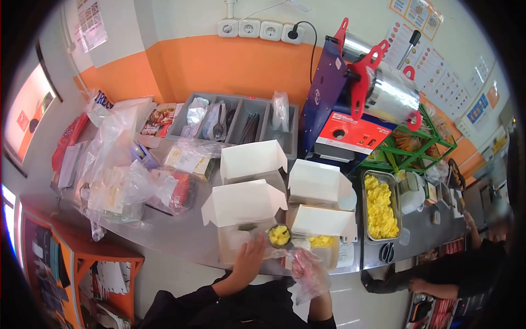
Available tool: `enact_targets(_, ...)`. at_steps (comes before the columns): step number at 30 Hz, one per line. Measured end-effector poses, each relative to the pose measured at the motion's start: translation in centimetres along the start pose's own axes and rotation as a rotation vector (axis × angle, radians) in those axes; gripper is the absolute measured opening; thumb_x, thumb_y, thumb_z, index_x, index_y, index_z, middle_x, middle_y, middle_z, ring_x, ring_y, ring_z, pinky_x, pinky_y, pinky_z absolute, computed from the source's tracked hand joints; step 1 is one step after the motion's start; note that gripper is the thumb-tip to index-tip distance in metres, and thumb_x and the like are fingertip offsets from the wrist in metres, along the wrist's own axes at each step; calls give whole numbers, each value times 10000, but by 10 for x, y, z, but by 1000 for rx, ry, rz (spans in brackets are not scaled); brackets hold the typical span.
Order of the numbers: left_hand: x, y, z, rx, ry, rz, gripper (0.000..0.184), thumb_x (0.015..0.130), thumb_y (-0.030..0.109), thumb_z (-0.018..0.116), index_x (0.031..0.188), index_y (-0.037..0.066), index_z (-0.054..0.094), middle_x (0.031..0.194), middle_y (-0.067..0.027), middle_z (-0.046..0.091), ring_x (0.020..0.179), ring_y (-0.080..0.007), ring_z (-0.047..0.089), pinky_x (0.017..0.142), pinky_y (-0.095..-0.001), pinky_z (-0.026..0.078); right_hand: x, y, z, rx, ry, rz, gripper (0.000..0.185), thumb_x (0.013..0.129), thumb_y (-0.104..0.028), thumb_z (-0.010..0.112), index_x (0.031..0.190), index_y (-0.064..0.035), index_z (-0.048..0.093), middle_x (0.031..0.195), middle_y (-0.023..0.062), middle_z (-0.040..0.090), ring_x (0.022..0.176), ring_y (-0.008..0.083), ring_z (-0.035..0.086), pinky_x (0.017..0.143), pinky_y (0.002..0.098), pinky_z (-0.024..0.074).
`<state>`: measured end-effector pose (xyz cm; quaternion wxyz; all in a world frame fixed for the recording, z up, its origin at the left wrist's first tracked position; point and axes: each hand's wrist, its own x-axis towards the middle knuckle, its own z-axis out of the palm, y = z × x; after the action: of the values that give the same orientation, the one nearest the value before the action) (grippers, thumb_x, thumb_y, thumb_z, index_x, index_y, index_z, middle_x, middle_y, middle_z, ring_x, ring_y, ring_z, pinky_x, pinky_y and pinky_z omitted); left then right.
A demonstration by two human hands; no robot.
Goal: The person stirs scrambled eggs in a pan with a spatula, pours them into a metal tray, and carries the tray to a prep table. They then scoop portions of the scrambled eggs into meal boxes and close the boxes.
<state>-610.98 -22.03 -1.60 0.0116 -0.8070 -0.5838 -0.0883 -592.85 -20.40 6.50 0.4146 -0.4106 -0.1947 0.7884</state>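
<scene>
My right hand (308, 267), in a clear plastic glove, is closed near the front edge of the counter. From it reaches a small dark round scoop (279, 236) filled with yellow food resembling scrambled egg; the glove partly hides the handle. My left hand (249, 259) is bare and stretched flat, its fingertips over the front left white takeaway box (244, 204), close to the scoop. That box stands with its lid up; part of its inside is hidden by my hand. To the right, an open box (323, 220) has some yellow food (321, 241) in it.
Two more open white boxes (253, 159) (320, 183) stand behind. A metal tray (398, 219) of yellow food lies right, with black scissors (387, 252) before it. A grey cutlery holder (234, 118) and a sealing machine (350, 131) stand at the back. A co-worker's arm (438, 288) shows right.
</scene>
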Motion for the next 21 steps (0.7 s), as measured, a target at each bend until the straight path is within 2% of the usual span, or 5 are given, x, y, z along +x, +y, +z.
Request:
enact_targets(3, -11, -9, 17, -98, 99, 73, 364, 706, 132, 498, 1036, -16, 541, 1221, -155, 455, 1020, -234, 465, 872, -329, 370, 25, 53, -7, 80, 57, -34, 235, 888, -212, 488, 990, -2, 518, 665, 28, 537, 497, 88, 479, 421, 221, 375)
enact_targets(5, -10, -12, 11, -132, 124, 92, 322, 694, 123, 502, 981, -14, 555, 1157, -142, 490, 1018, -229, 473, 872, -324, 375, 36, 79, -2, -270, 118, -324, 258, 878, -253, 495, 1013, -35, 526, 685, 76, 569, 542, 147, 552, 449, 273, 413)
enact_targets(8, -13, -13, 10, -151, 124, 97, 360, 694, 118, 497, 1021, -26, 543, 1121, -133, 500, 1010, -226, 482, 878, -313, 377, 33, 68, 29, -1238, 400, -536, 245, 871, -266, 490, 1010, -69, 531, 703, 138, 590, 610, 239, 602, 483, 350, 444)
enact_targets(14, -19, -21, 17, -240, 182, 100, 415, 693, 112, 490, 1076, -46, 514, 1110, -118, 497, 1018, -215, 491, 897, -304, 379, 52, 85, 47, -1812, 598, -497, 205, 851, -219, 468, 968, -63, 533, 685, 159, 594, 616, 305, 595, 510, 419, 447)
enact_targets(21, -28, -31, 2, -539, 107, 47, 361, 686, 59, 510, 1040, -11, 526, 1093, -110, 494, 1035, -243, 491, 901, -329, 379, 64, 112, 47, -1944, 646, -587, 251, 776, -183, 526, 989, -51, 530, 615, 91, 531, 549, 249, 561, 478, 387, 430)
